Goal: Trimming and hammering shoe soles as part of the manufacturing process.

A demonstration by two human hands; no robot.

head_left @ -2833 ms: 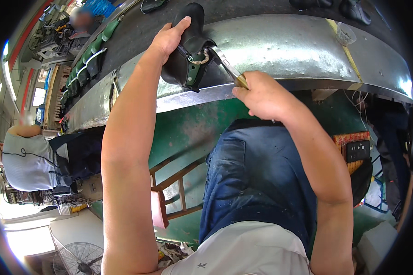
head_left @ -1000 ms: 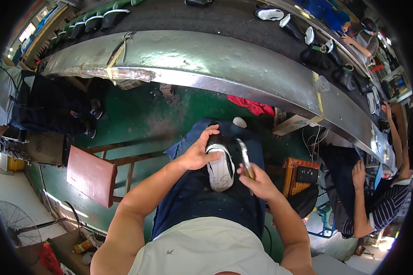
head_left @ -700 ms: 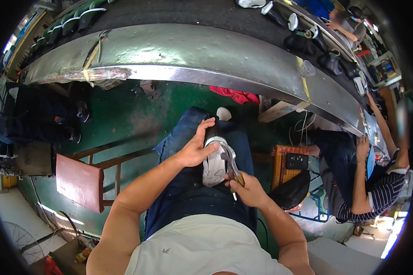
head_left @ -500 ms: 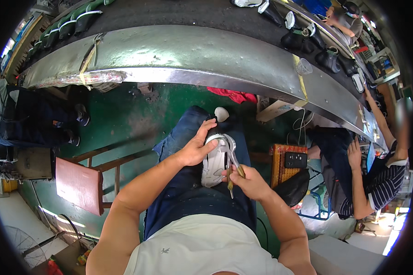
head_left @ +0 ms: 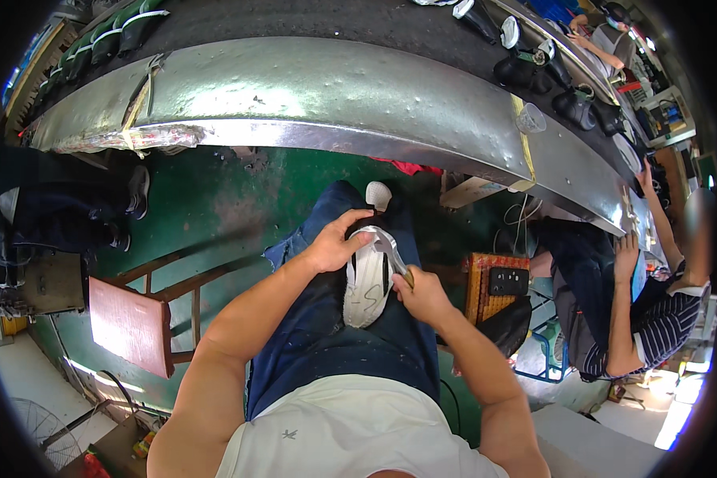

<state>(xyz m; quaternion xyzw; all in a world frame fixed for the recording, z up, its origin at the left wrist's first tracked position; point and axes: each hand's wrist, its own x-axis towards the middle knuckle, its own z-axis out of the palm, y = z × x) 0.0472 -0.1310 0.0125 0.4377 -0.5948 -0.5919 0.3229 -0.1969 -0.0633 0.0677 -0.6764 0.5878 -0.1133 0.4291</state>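
Note:
On my lap a shoe (head_left: 365, 296) lies sole up, its pale bottom marked with dark pen strokes. My left hand (head_left: 336, 244) is closed round the far end of the shoe, the thumb pressed on its edge. Closed in my right hand (head_left: 424, 298) are the handles of metal pincers (head_left: 393, 256), which lie along the right side of the shoe. Their jaws are close to my left thumb at the shoe's far end; I cannot tell what they grip. The handles are mostly hidden by my fingers.
A long metal-edged bench (head_left: 311, 88) spans the far side, with dark shoes (head_left: 526, 70) on its right. Left stands a stool (head_left: 131, 323). At right, a woven seat (head_left: 486, 299) bears a black phone (head_left: 508, 280); a seated person in a striped shirt (head_left: 668, 331) works beyond it.
The pincers' handles have come together in my right hand, which has shifted slightly up and left. My left hand still holds the shoe, and the whole view has shifted a little.

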